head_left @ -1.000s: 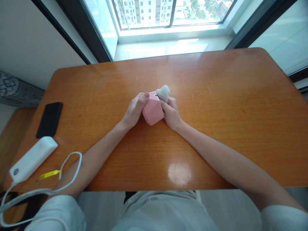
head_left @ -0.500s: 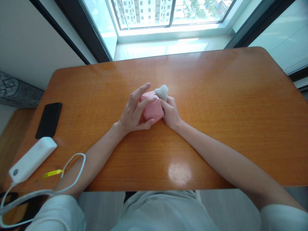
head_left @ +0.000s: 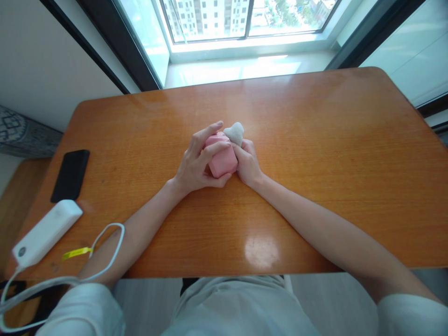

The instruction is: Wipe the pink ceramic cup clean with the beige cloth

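A small pink box-shaped object [head_left: 223, 162] is between my two hands over the middle of the table. My left hand [head_left: 199, 161] curls around it from the left, with fingers over its top and the thumb along its near edge. My right hand [head_left: 248, 162] is closed at its right side, the thumb against it. Out of the top of my right fist sticks a bunched light-grey cloth [head_left: 234, 133], touching the pink object's upper right corner. The rest of the cloth and the right fingertips are hidden.
The brown wooden table [head_left: 332, 163] spans the view. At its left lie a black phone [head_left: 70, 176] and a white oblong device [head_left: 47, 233]. A white cable [head_left: 121, 240] with a yellow tag [head_left: 77, 253] loops over my left forearm. A window [head_left: 248, 21] is beyond the table.
My left fingers and thumb have closed further around the pink object, which has tilted slightly. My right hand and the grey cloth have barely moved.
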Demonstrator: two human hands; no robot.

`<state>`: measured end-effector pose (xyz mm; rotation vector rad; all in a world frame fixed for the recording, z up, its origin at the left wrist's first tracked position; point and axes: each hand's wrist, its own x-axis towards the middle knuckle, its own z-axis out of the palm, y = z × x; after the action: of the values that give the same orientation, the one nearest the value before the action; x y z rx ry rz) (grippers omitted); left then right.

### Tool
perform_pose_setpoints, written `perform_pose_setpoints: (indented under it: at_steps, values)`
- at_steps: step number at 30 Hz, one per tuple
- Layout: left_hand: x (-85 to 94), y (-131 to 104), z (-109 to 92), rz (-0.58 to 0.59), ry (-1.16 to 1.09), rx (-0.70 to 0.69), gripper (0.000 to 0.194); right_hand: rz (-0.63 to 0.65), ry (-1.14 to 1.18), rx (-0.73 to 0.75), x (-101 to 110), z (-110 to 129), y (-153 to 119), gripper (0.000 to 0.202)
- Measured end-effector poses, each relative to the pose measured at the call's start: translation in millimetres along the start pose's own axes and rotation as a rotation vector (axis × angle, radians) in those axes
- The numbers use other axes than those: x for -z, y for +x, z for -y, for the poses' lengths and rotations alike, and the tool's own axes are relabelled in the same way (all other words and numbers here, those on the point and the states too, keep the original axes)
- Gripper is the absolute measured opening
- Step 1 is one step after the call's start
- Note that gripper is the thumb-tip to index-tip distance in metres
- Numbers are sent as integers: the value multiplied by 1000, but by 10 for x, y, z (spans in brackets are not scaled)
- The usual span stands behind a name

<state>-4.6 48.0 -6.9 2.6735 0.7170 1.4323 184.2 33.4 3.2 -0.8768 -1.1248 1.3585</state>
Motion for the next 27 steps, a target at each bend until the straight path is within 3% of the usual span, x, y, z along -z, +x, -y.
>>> perform_pose_setpoints:
  at_steps: [6,12,19,27]
  values:
    - [22,22,-38,51,-32,159,79,-26,-12,15,-1,1,-5,33]
    - [31,91,-102,-1,-142,224,69,-40,-54,23,-7,16,6,44]
    - [-34,8,-3,-19,-334,551,63,-29,-65,-47,-7,14,-29,49]
    - [27,127,-156,-55,-347,641,59,-30,-68,-29,-6,17,-26,50]
